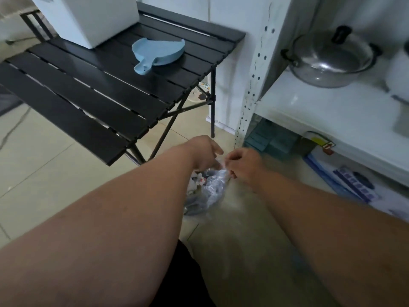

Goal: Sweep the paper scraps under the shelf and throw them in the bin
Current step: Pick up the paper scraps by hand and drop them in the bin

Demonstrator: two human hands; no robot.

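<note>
Both arms are stretched forward and down over the floor, and a thin clear plastic bag (213,185) is held up between the hands, probably the bin liner. The bag's top edge is pinched by the left hand (204,155) on its left side and by the right hand (242,162) on its right, fingers curled onto the film; the exact finger placement is blurred. The mouth looks to be pulled apart or gathered shut, which cannot be told from this view. Held this way the bag hangs straight and the contents are kept at the bottom.

The paper scraps (197,181) are seen inside the bag, white and crumpled, just below the left hand and slightly left of the right, pressed against the film. No loose scraps can be made out on the tiles under the shelf (332,107), though that zone is dark and partly hidden by stored boxes.

The blue dustpan (158,53) is parked on the black slatted table (88,96), well apart from both hands, beside a white box (88,18); sweeping is judged finished. A lidded steel pot (329,60) is stood on the shelf board, out of the way.

Judged stage: scraps bagged, disposal in hand. Risk: thin film could be torn or let slip if only one edge is held
</note>
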